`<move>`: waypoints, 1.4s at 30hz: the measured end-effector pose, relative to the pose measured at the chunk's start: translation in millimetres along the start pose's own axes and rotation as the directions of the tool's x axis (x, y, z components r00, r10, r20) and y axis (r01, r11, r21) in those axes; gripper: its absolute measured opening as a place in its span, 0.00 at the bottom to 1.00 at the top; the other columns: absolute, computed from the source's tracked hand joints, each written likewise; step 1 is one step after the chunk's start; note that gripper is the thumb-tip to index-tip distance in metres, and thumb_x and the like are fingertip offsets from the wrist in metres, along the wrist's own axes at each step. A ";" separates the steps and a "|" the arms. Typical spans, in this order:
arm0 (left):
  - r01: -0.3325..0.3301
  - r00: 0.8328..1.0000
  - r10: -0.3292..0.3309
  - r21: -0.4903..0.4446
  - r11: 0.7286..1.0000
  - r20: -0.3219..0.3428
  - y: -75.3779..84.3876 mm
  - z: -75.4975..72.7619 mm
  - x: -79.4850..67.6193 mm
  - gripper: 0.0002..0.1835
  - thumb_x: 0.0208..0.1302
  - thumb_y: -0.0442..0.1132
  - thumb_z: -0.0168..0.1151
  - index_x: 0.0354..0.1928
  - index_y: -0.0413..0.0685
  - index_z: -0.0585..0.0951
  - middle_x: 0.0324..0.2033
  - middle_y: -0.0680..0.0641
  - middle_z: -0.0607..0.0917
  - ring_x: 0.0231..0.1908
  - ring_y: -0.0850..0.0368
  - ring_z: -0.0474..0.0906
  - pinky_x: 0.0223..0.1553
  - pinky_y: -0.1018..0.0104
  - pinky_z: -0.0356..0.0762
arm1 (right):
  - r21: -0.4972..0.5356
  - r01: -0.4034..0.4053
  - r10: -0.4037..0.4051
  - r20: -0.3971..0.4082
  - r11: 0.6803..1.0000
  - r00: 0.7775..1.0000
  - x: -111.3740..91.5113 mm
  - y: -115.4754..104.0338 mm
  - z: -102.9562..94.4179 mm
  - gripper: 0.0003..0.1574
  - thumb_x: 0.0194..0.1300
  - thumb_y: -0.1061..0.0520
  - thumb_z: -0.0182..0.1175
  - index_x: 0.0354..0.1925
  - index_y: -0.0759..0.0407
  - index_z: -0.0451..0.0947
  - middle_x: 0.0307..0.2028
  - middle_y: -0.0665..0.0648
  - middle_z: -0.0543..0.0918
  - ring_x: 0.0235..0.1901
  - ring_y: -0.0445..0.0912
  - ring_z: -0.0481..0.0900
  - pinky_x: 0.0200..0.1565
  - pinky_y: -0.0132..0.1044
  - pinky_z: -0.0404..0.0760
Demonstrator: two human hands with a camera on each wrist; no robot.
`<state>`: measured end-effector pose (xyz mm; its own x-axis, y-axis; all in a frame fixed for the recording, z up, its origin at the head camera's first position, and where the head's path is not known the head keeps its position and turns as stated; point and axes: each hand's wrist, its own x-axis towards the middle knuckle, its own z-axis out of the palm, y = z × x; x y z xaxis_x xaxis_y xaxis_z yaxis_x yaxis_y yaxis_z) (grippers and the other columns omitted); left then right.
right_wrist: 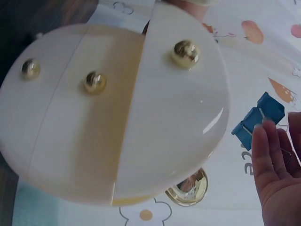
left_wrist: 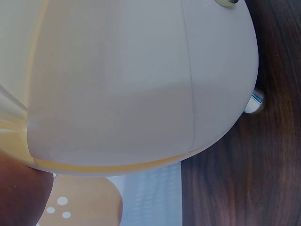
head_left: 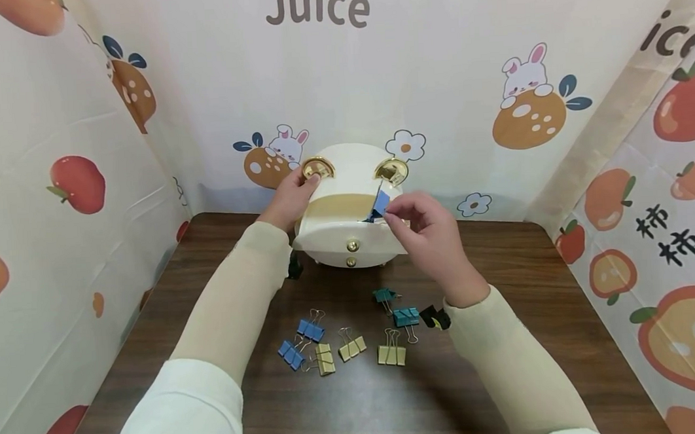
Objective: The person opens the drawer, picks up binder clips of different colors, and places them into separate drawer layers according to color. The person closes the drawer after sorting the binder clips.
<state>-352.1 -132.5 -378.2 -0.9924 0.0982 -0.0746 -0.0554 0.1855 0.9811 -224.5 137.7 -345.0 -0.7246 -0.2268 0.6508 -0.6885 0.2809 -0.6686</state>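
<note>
A cream drawer box (head_left: 344, 161) with gold round ears and gold knobs stands at the back of the table. My left hand (head_left: 290, 197) grips its upper left side, the thumb lying over the left ear (head_left: 318, 170). The upper drawer (head_left: 331, 236) is pulled out toward me; the right wrist view shows its front jutting past the lower drawers. Above the drawer's right end, my right hand (head_left: 427, 229) pinches a blue binder clip (right_wrist: 260, 118) between thumb and fingers. The left wrist view shows mostly the box's side (left_wrist: 113, 84).
Several binder clips lie on the dark wood table (head_left: 263, 405) in front of the box: blue clips (head_left: 311, 330) at left, yellow clips (head_left: 392, 355) in the middle, teal clips (head_left: 406, 317) at right. A fruit-print curtain (head_left: 451, 54) encloses the table's back and sides.
</note>
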 end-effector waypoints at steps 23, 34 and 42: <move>-0.022 1.000 0.022 0.007 1.000 -0.006 -0.9 0.1 1.2 0.28 0.80 0.53 0.51 0.78 0.60 0.66 0.70 0.52 0.72 0.63 0.55 0.69 0.67 0.56 0.65 | -0.208 0.429 -0.187 0.677 0.879 0.712 -42.0 17.8 33.3 0.10 0.70 0.52 0.66 0.32 0.51 0.77 0.30 0.47 0.75 0.30 0.39 0.70 0.35 0.35 0.74; -0.018 1.000 0.018 0.002 1.000 -0.012 2.0 1.0 -1.3 0.27 0.81 0.52 0.51 0.77 0.58 0.67 0.68 0.50 0.73 0.62 0.54 0.70 0.66 0.56 0.65 | -0.431 0.413 0.174 0.831 0.802 0.529 -72.8 47.6 69.6 0.10 0.71 0.50 0.66 0.33 0.50 0.78 0.28 0.44 0.72 0.28 0.39 0.71 0.35 0.36 0.76; -0.026 1.000 0.026 -0.023 0.999 -0.013 0.4 1.2 -0.6 0.26 0.81 0.51 0.51 0.76 0.57 0.68 0.66 0.50 0.75 0.61 0.54 0.71 0.65 0.57 0.66 | -0.538 0.420 0.313 0.811 0.730 0.495 -84.1 47.7 78.8 0.25 0.73 0.32 0.59 0.39 0.51 0.82 0.31 0.47 0.77 0.33 0.43 0.75 0.39 0.39 0.78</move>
<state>-351.4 -131.2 -378.0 -0.9948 0.0906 -0.0469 -0.0319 0.1599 0.9866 -198.9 96.7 -460.0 -0.5992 -0.7805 -0.1783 -0.7907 0.6119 -0.0211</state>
